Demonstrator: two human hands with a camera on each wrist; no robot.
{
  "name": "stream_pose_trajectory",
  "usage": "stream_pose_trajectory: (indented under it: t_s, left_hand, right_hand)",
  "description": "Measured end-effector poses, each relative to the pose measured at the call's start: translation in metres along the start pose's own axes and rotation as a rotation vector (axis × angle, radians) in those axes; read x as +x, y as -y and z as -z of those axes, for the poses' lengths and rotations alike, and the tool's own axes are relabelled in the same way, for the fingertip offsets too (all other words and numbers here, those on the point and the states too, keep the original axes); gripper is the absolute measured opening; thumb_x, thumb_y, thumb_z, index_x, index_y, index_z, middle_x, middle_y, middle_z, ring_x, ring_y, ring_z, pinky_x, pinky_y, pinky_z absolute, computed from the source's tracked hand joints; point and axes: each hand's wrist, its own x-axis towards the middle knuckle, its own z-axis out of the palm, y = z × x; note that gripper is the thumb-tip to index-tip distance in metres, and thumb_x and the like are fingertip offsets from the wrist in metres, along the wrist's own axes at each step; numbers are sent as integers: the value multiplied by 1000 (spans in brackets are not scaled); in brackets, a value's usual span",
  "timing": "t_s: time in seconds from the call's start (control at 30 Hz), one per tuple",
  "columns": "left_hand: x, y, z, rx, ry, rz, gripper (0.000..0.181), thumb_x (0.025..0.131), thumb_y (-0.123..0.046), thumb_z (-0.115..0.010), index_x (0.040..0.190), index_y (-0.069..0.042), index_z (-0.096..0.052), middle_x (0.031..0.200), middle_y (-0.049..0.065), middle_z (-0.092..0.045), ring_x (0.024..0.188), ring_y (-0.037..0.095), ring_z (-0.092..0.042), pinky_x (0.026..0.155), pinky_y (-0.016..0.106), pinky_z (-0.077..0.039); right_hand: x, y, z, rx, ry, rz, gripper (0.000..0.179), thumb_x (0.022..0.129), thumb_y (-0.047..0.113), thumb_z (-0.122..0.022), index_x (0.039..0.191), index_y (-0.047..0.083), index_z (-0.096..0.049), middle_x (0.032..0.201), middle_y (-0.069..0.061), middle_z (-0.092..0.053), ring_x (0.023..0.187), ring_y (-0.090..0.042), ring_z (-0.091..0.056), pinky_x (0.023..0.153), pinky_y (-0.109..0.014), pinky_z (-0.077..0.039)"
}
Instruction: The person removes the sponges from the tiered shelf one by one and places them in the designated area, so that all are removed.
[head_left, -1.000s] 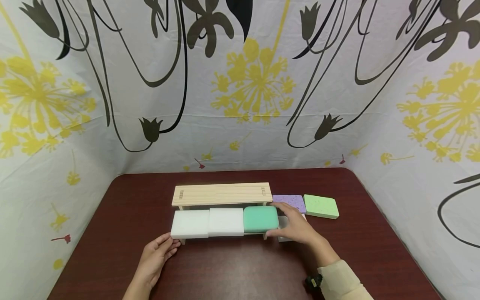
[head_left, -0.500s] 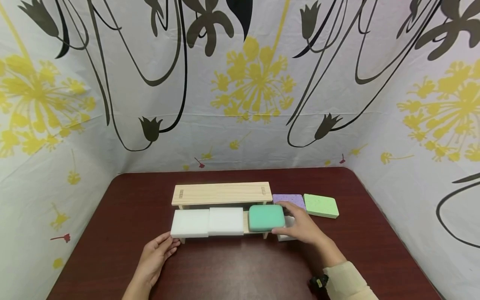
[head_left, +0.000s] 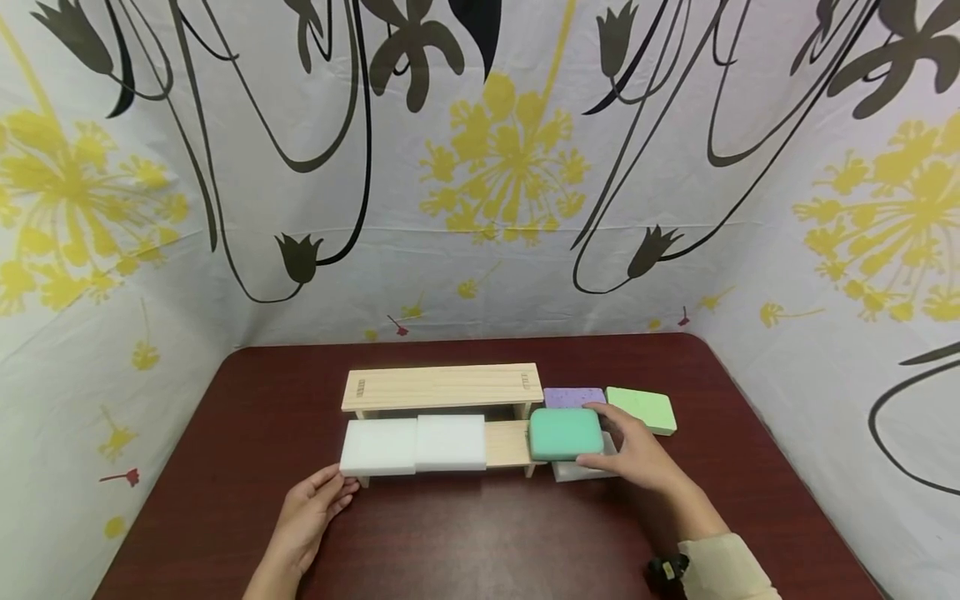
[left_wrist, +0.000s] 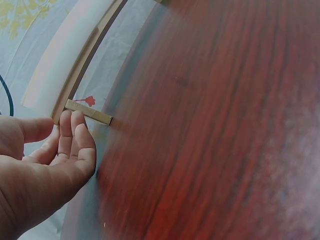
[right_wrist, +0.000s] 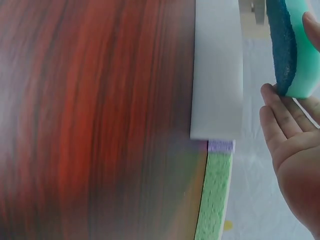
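Observation:
My right hand (head_left: pixel 637 454) grips a teal sponge (head_left: pixel 564 434) by its edges, thumb at the front and fingers behind. A rough blue scouring layer (right_wrist: pixel 284 50) covers its underside in the right wrist view. It is held over the right end of the front wooden stand (head_left: pixel 507 443) and a white sponge block (head_left: pixel 581 472) beside it. Two white sponges (head_left: pixel 378 446) lie side by side on the stand's left and middle. My left hand (head_left: pixel 309 515) pinches the stand's front left corner, near its short leg (left_wrist: pixel 90 112).
Behind the front stand is a second wooden stand (head_left: pixel 442 388), its top bare. To the right lie a purple sponge (head_left: pixel 572 397) and a light green sponge (head_left: pixel 641 408) on the dark red table (head_left: pixel 450 542). A patterned cloth (head_left: pixel 487 275) surrounds the table's back and sides.
My right hand has moved the teal sponge rightward, off its spot beside the white sponges, baring the stand's wooden top there. My left hand has stayed at the corner.

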Motion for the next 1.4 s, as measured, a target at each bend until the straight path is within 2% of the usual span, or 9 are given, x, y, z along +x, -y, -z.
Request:
stream_pose_trajectory:
  t_s: [0.1,0.33,0.63,0.8,0.87,1.0,1.07,1.4]
  left_hand:
    - [0,0,0,0,-4,3,46,108,-6,-44,146,17,-35,115,15,-65,96,6,-65,86,21,-56]
    - [0,2,0,-1,3,6,49,108,-9,-46,147,18,-34,117,15,-65,97,6,-65,87,22,-56]
    - [0,3,1,-8,-1,9,48,108,-8,-46,147,17,-34,116,13,-66,96,6,-65,87,22,-56]
    - [0,3,1,-8,-4,11,47,108,-7,-45,146,17,-35,115,14,-66,96,6,-66,87,22,-56]
    - [0,2,1,-6,-2,10,47,107,-7,-45,146,17,-35,115,14,-65,97,6,-66,87,22,-56]
    - [1,1,1,-1,5,10,47,108,-7,-46,146,16,-36,116,14,-65,97,7,-65,87,22,-56]
    - [1,0,1,2,4,13,47,108,-8,-46,147,16,-36,117,14,-64,98,7,-65,87,22,-56]
    - [1,1,1,-1,-1,10,45,108,-6,-44,146,16,-36,115,13,-65,97,7,-65,87,21,-56]
  right_hand:
    - [-4,-2,6,-12,-4,1,85,78,29,-90,145,-2,-47,138,-20,-55,121,-40,-59,93,-54,-55]
    - [-13,-9,21,9,-12,-9,84,80,22,-89,146,-3,-45,137,-22,-55,119,-42,-60,83,-29,-58]
    - [-25,-18,37,-33,-39,-52,83,80,22,-89,146,-3,-46,140,-25,-53,123,-49,-56,89,-34,-57]
    - [-32,-25,48,-57,-38,-80,84,81,21,-88,148,-3,-44,142,-29,-50,124,-50,-54,91,-45,-56]
    - [-34,-28,52,-68,-40,-92,85,82,21,-88,149,-3,-42,143,-30,-49,124,-51,-54,91,-42,-57]
    - [-40,-37,58,-80,-46,-116,85,82,22,-87,149,-3,-41,144,-31,-47,125,-52,-53,88,-19,-52]
    - [-41,-40,60,-84,-43,-124,85,82,23,-87,150,-2,-41,145,-32,-46,125,-53,-52,87,-13,-47]
    - [-49,-50,74,-99,-24,-171,88,84,24,-86,152,-2,-38,148,-33,-43,128,-50,-51,86,-15,-49]
